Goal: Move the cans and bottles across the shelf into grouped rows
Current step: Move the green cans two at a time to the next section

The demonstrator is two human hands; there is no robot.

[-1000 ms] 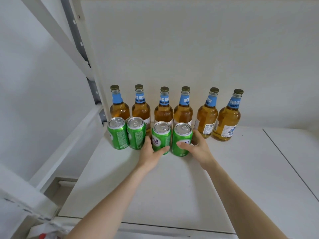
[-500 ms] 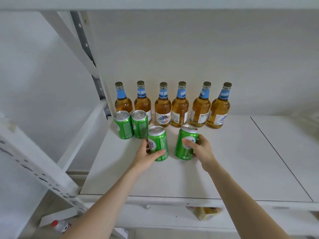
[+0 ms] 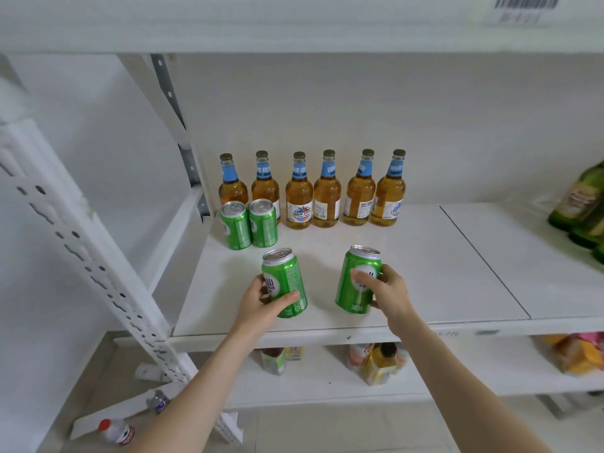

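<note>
My left hand [image 3: 261,304] grips a green can [image 3: 287,278] that tilts slightly, near the front of the white shelf [image 3: 425,273]. My right hand [image 3: 387,294] grips a second green can [image 3: 354,289], a little to the right and apart from the first. Two more green cans [image 3: 248,225] stand side by side at the back left. Behind them, several amber bottles with blue neck labels [image 3: 327,197] stand in a row along the back wall.
A perforated white upright [image 3: 98,256] slants across the left. Green bottles [image 3: 585,210] stand at the shelf's far right. The shelf below holds packaged snacks [image 3: 376,364]. A small bottle with a red cap [image 3: 116,431] lies on the floor.
Both hands have pulled their cans away from the row toward the shelf's front, and the two cans are now farther apart. The camera has drawn back and lower.
</note>
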